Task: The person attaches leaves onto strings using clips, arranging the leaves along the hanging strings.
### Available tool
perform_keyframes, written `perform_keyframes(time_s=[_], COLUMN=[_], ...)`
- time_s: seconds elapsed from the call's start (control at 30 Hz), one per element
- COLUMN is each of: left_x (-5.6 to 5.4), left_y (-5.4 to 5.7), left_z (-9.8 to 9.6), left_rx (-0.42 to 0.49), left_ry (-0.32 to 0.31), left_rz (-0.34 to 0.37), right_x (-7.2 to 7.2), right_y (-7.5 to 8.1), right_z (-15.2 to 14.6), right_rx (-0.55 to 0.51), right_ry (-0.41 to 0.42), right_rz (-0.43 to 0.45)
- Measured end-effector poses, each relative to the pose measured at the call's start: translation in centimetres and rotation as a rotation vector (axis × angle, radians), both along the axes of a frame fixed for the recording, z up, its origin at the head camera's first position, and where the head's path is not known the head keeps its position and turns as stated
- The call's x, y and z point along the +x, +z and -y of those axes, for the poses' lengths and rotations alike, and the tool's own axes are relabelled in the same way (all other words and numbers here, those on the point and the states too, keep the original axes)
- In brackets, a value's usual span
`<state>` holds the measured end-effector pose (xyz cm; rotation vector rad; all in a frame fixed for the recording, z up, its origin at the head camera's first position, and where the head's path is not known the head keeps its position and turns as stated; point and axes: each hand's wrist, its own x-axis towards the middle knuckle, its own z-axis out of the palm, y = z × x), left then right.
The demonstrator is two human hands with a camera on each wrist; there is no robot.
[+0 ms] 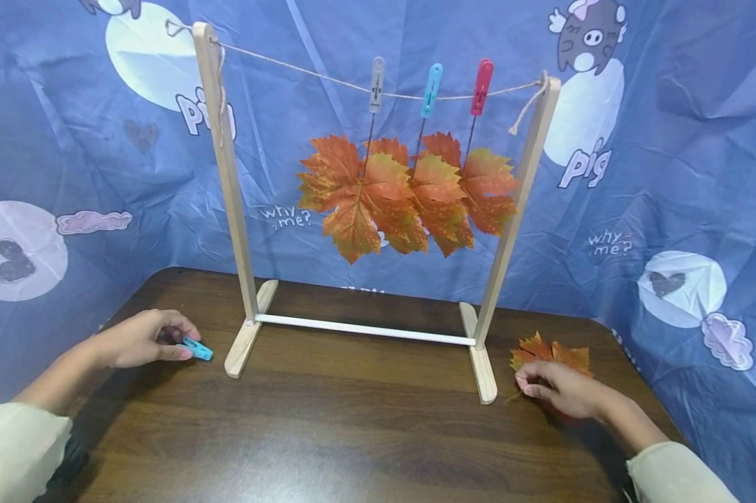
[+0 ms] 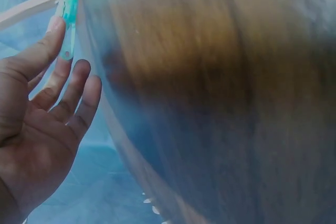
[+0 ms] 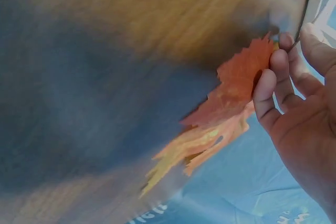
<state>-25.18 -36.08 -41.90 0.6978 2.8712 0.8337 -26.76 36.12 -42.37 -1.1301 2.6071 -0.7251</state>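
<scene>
My left hand (image 1: 140,339) pinches a light blue clothespin (image 1: 198,348) between thumb and fingertips, just over the table left of the wooden stand. The left wrist view shows this clothespin (image 2: 68,24) upright at the thumb tip, the other fingers loosely bent. On the right, my right hand (image 1: 560,388) pinches the thin stem of an orange artificial maple leaf (image 1: 571,356) by the stand's right foot. In the right wrist view the leaf (image 3: 236,87) lies behind the fingers; the stem is mostly hidden.
A wooden stand (image 1: 232,188) carries a sagging string (image 1: 290,66). From it hang three maple leaves (image 1: 346,199) by a grey clothespin (image 1: 376,84), a blue clothespin (image 1: 432,89) and a red clothespin (image 1: 481,86). A white bar (image 1: 365,329) joins the feet on the brown table (image 1: 328,426).
</scene>
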Motion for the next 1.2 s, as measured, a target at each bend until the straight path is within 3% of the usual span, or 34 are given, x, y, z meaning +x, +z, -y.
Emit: perform_keyframes(time_s=[0.17, 0.3, 0.53, 0.8, 0.93, 1.2], left_x=[0.1, 0.2, 0.6, 0.5, 0.3, 0.0], left_y=[0.2, 0.4, 1.4, 2.7, 3.2, 4.1], left_z=[-0.5, -1.0, -3.1, -5.9, -6.9, -8.4], left_rx=[0.034, 0.066, 0.142, 0.195, 0.189, 0.217], left_ry=[-0.004, -0.019, -0.065, -0.148, -0.098, 0.053], left_rz=[-0.01, -0.034, -0.078, -0.16, -0.231, -0.357], right_x=[0.0, 0.1, 0.2, 0.1, 0.0, 0.1], right_y=[0.8, 1.7, 2.7, 3.8, 4.4, 5.5], right_z=[1.0, 2.0, 3.8, 6.8, 8.7, 12.6], right_rx=[-0.036, -0.042, -0.043, -0.104, -0.131, -0.197], right_ry=[-0.008, -0.071, -0.146, -0.159, -0.174, -0.165], right_rz=[0.054, 0.097, -0.013, -0.046, -0.089, -0.079])
